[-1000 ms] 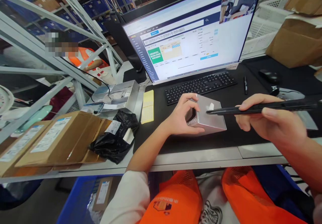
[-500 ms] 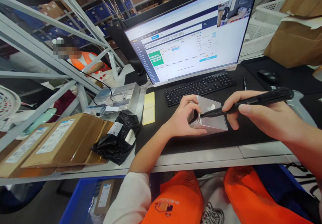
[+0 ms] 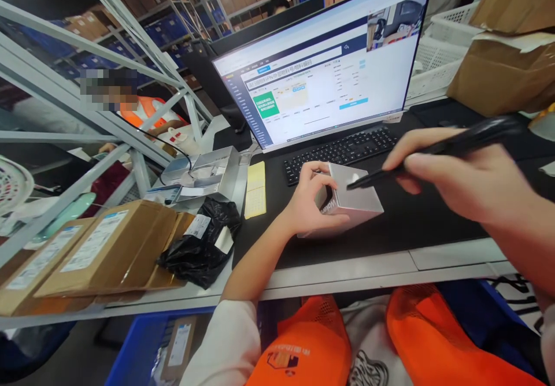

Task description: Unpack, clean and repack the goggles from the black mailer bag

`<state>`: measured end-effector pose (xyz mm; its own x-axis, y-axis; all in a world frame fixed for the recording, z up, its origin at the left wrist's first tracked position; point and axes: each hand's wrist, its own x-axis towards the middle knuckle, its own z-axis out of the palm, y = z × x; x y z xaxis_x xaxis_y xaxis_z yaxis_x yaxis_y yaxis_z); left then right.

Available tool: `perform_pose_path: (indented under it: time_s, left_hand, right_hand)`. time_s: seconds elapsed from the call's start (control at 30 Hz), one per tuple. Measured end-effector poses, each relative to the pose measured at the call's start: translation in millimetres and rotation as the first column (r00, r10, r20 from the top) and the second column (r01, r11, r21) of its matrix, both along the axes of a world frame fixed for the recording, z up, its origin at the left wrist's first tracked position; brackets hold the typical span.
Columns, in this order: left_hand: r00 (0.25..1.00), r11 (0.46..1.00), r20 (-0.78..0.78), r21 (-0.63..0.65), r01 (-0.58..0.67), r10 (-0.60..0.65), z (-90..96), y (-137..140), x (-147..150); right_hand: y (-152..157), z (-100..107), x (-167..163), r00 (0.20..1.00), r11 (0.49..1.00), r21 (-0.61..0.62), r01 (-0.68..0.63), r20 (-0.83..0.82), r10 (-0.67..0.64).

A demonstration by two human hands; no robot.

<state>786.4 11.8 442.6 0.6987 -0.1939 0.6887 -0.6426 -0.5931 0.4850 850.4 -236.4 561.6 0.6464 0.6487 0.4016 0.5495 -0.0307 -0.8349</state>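
Observation:
My left hand (image 3: 310,201) is wrapped round the left end of a small silver-grey box (image 3: 353,192) with white lettering on its side, thumb in front and fingers over the far edge. The box stands on the black desk mat (image 3: 277,241). My right hand (image 3: 459,184) grips what looks like a black utility knife (image 3: 390,172), somewhat blurred, its tip pointing left over the box's top near a small pale spot. Whether the tip touches the box I cannot tell.
Behind the box are a black keyboard (image 3: 342,152) and a large monitor (image 3: 312,85). To the left lie a yellow label pad (image 3: 255,189), a black plastic parcel (image 3: 203,241), cardboard boxes (image 3: 108,247) and an opened silver box (image 3: 217,172). A person (image 3: 143,111) sits beyond the metal frame.
The knife has lifted off the box's left edge and its tip now hovers farther in over the top. The box and my left hand have shifted slightly left.

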Motion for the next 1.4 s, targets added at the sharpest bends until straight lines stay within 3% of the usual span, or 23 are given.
perform_pose_path:
  time_s: [0.1,0.13,0.2,0.27,0.37,0.43,0.53,0.6,0.7,0.8,0.9,1.03,1.2,1.4]
  left_hand:
    - [0.972,0.979,0.122,-0.048,-0.198,0.202,-5.2,-6,3]
    - [0.945,0.959,0.162,-0.043,-0.281,0.284,-7.8,-12,3]
    - [0.884,0.908,0.233,0.008,-0.419,0.406,-12.6,-29,0]
    - [0.870,0.884,0.268,0.109,-0.454,0.414,-13.9,-47,-8]
    - [0.948,0.927,0.221,0.248,-0.282,0.229,-6.1,-56,-20]
    - [0.988,0.960,0.151,0.271,-0.073,0.033,2.8,-46,-23]
    - [0.984,0.964,0.037,0.210,0.165,-0.176,11.8,-17,-15]
    - [0.971,0.964,-0.034,0.118,0.238,-0.235,12.0,1,-5]
    - [0.950,0.952,-0.073,0.010,0.305,-0.303,7.2,14,7]
    - [0.955,0.955,-0.028,0.010,0.295,-0.295,1.6,16,11]
    - [0.967,0.967,-0.026,-0.027,0.254,-0.255,-3.8,15,15]
    - [0.962,0.962,-0.046,-0.051,0.268,-0.270,-9.4,11,21]
    - [0.961,0.959,0.039,-0.050,0.277,-0.276,-12.5,2,23]
    - [0.973,0.975,0.075,-0.024,0.222,-0.220,-8.5,5,18]
  right_hand:
    - [-12,-44,9,0.972,0.934,0.276,0.228,-0.116,-0.204]
    - [-11,-63,12,0.956,0.910,0.298,0.288,-0.152,-0.252]
    - [-4,-102,16,0.915,0.910,0.239,0.338,-0.308,-0.259]
    - [7,-135,18,0.846,0.928,0.192,0.320,-0.499,-0.188]
    - [18,-157,20,0.793,0.939,0.136,0.317,-0.580,-0.184]
    - [20,-155,23,0.847,0.951,0.095,0.296,-0.486,-0.215]
    - [22,-145,31,0.926,0.973,0.047,0.226,-0.319,-0.200]
    - [23,-140,37,0.952,0.978,0.051,0.202,-0.245,-0.184]
    - [18,-131,42,0.962,0.947,0.192,0.259,-0.141,-0.234]
    - [4,-113,41,0.963,0.872,0.410,0.270,-0.110,-0.246]
    - [-11,-90,32,0.986,0.857,0.501,0.120,-0.158,-0.046]
    - [-19,-70,16,0.967,0.915,0.403,0.009,-0.235,0.094]
    - [-16,-66,9,0.935,0.953,0.302,0.036,-0.348,0.075]
    - [-8,-59,6,0.927,0.978,0.209,-0.009,-0.365,0.086]
